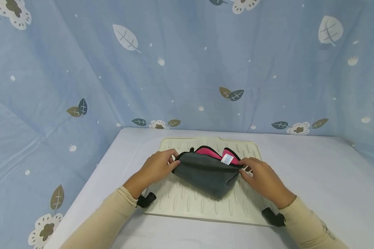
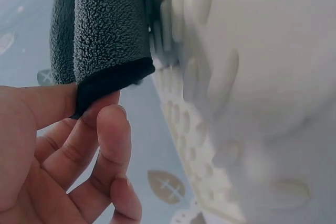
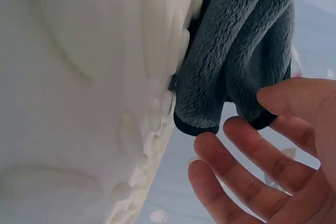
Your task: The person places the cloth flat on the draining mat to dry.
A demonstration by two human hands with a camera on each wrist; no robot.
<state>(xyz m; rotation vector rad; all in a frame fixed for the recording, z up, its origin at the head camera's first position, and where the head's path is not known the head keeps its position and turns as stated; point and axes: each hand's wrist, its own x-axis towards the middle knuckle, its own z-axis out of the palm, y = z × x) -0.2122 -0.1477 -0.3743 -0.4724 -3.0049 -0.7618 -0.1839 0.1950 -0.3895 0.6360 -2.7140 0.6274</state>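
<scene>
A grey fleecy cloth (image 1: 205, 173) with black edging and a pink other side is held up between both hands over a cream ribbed mat (image 1: 202, 207). My left hand (image 1: 157, 166) pinches its left edge between thumb and fingers; in the left wrist view the black-trimmed corner of the cloth (image 2: 110, 30) sits in that pinch. At the opposite end my right hand (image 1: 261, 178) pinches the edge, and the right wrist view shows the cloth (image 3: 210, 66) hanging in folds beside the thumb. A white label (image 1: 227, 159) shows at the upper edge, near the pink part.
The mat lies on a table with a white cover (image 1: 305, 166). A blue curtain (image 1: 187, 69) printed with leaves and flowers stands behind and to the left. Black wrist-worn devices (image 1: 273, 217) sit at both cuffs, close over the mat's front corners.
</scene>
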